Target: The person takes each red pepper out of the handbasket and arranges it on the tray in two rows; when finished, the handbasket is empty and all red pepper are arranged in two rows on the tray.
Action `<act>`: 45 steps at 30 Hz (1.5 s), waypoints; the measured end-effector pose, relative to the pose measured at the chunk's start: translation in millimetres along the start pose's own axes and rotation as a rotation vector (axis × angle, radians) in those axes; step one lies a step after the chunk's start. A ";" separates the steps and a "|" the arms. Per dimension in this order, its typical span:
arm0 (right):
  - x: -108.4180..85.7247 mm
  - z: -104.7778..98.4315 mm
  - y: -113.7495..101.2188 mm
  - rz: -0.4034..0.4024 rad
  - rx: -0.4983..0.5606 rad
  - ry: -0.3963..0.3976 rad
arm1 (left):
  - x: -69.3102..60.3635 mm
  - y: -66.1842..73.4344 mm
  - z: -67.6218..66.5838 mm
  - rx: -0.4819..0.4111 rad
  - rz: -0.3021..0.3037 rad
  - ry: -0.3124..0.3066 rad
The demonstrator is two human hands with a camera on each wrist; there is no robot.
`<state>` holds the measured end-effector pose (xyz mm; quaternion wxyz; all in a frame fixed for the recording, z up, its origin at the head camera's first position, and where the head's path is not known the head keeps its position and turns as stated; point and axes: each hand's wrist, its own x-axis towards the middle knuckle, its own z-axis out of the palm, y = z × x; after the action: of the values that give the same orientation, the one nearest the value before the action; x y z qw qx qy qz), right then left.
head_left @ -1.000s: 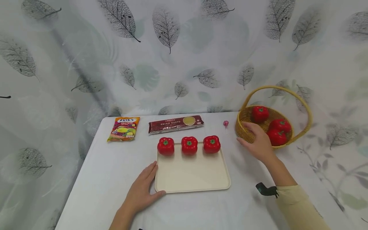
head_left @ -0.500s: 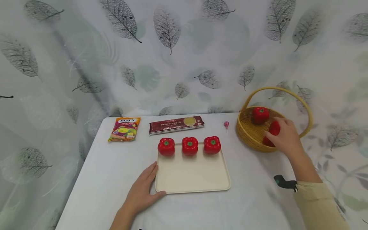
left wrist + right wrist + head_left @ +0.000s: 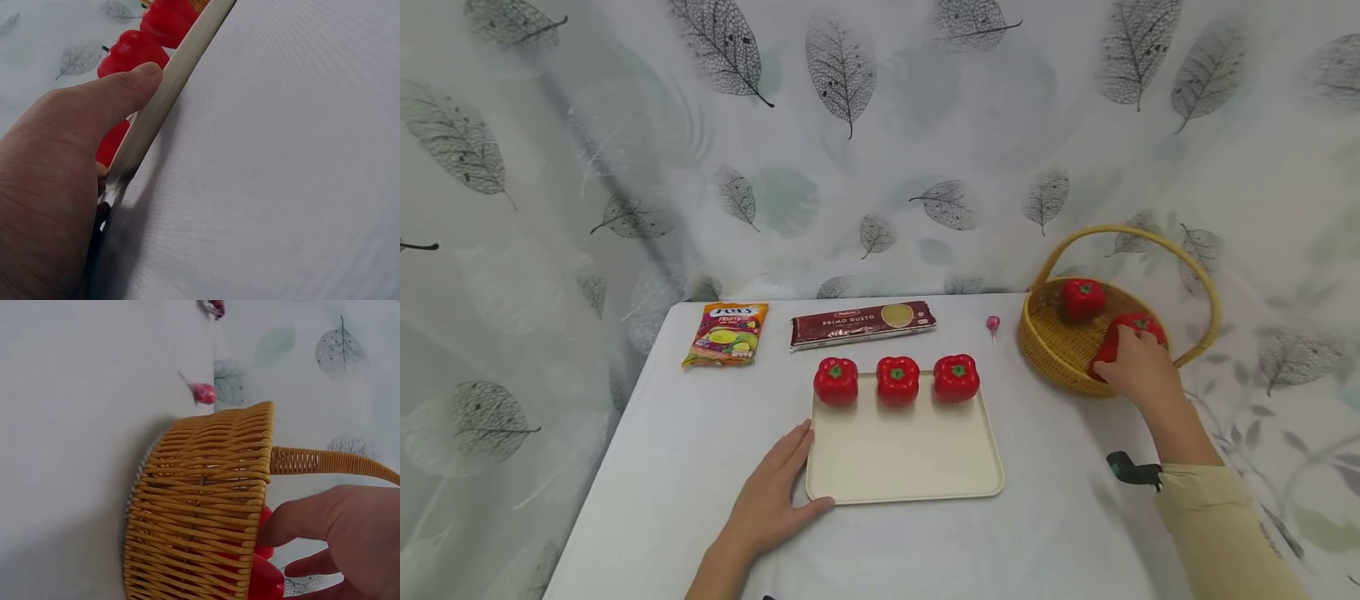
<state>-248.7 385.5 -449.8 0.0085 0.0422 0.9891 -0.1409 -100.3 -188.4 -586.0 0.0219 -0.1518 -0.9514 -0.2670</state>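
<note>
My left hand rests against the lower left corner of a cream tray, fingers straight along its side and thumb at the front rim. Three red bell peppers stand in a row along the tray's far edge. At the right, my right hand reaches over the near rim of a wicker basket and grips a red bell pepper, partly covered by the fingers. Another pepper sits at the back of the basket, and one more shows behind the hand. In the right wrist view the basket wall hides much of the grip.
A bag of fruit candy lies at the back left of the white table. Beside it is a long dark red biscuit packet. A pink lollipop lies left of the basket, whose tall handle arches above it.
My right hand has moved right from the basket's left side onto the peppers. Since half a second ago it has shifted slightly left and down. The left hand stays at the tray.
</note>
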 end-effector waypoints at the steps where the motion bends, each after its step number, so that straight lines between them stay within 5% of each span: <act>1: 0.1 -0.1 0.2 0.008 -0.001 -0.013 | 0.2 0.2 -0.1 0.000 -0.003 -0.002; 17: 6.2 6.4 1.2 -0.075 -0.014 0.046 | -1.0 -0.5 0.9 0.020 0.000 0.020; 32: 8.4 8.0 11.0 -0.084 0.039 -0.037 | -2.1 0.2 0.4 0.012 0.014 0.042; 45: 5.8 12.9 10.7 -0.084 0.072 -0.019 | 0.3 2.1 -1.4 0.006 -0.018 -0.007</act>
<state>-253.4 392.6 -465.4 0.0103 -0.0006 0.9841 -0.1771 -100.0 -187.3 -583.7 0.0165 -0.1440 -0.9536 -0.2639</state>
